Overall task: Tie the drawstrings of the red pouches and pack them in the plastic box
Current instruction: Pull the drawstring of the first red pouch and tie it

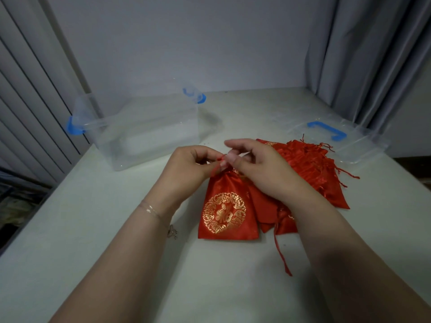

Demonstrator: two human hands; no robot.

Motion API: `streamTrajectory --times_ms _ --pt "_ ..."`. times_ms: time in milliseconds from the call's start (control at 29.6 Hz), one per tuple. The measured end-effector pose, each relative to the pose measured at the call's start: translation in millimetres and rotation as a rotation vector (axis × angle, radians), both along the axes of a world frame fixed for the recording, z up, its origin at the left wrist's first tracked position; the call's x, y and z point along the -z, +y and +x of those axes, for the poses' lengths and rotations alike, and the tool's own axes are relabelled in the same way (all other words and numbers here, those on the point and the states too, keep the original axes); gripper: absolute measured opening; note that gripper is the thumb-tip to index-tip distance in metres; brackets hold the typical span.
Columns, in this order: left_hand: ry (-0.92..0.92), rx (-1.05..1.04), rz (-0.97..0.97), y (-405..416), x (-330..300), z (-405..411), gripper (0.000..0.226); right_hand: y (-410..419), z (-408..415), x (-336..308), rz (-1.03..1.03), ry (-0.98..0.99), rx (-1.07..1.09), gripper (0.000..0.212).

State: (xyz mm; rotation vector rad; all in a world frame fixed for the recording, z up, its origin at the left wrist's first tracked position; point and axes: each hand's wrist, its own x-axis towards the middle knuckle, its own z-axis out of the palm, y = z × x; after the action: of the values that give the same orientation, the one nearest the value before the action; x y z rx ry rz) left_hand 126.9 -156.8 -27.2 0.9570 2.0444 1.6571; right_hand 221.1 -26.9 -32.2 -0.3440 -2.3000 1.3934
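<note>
Two hands meet over the neck of one red pouch (227, 206), which lies flat near the middle of the table (93, 229) with its gold emblem facing up. The left hand (189, 169) pinches the drawstring (219, 163) between thumb and fingers, and the right hand (254, 166) pinches it from the other side, fingertips nearly touching. Just right of this pouch, partly under the right forearm, lies a loose pile of more red pouches (310, 166) with cords trailing toward the near edge. A clear plastic box (144, 129) with blue latches stands open toward the far left corner. Its lid (349, 141), with a blue handle, rests by the right edge. A thin bracelet (151, 209) circles the left wrist.
</note>
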Motion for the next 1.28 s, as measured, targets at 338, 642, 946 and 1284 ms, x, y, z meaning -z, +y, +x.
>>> streamTrajectory --times_ms 338,642,946,1284 --pt "-0.183 0.075 0.100 -3 -6 -2 0.005 4 9 -5 -0.211 0.103 -0.193 0.034" --pt "-0.190 0.009 0.129 1 -5 0 0.007 -4 3 -5 -0.180 0.207 0.032 0.011" --pt "-0.253 -0.087 0.158 -2 -6 -7 0.009 -8 5 -4 -0.062 0.132 -0.061 0.018" --pt "-0.117 0.114 0.171 -2 -4 -4 0.017 5 10 -12 0.002 0.125 0.004 0.027"
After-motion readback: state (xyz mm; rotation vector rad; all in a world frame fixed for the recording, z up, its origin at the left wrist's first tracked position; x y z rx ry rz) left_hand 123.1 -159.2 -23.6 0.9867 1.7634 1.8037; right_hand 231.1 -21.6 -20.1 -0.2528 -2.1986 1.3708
